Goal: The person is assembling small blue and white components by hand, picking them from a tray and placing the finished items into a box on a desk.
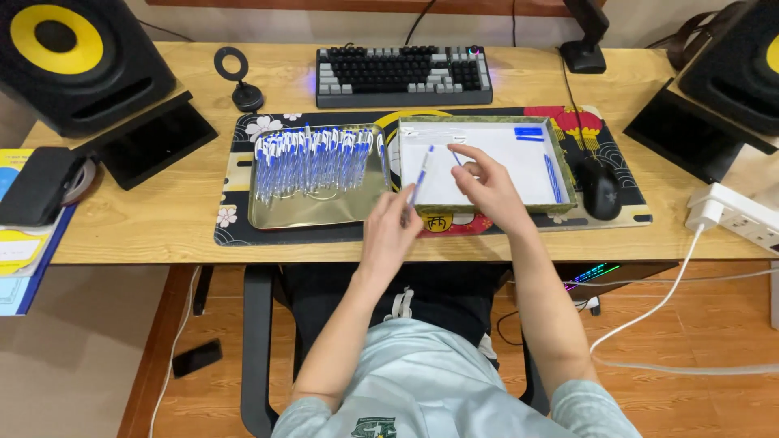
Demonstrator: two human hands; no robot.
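Your left hand (388, 235) grips a blue-and-white pen (420, 174), fingers closed round its lower barrel, tip angled up over the white box (487, 209). Your right hand (487, 185), above the box's near-left corner, pinches a small blue part (457, 158). Pen's prob. light, stiff, smooth plastic; hold mid-barrel. More pens lie in the metal tray (316, 212) left of the box.

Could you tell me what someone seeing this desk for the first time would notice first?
Probably the shiny metal tray left of centre, packed with a row of blue-and-white pens. Beside it, the left hand holds one blue-and-white pen over a white-lined shallow box, where the right hand pinches a small part. A black loudspeaker with a yellow cone stands at the far left.
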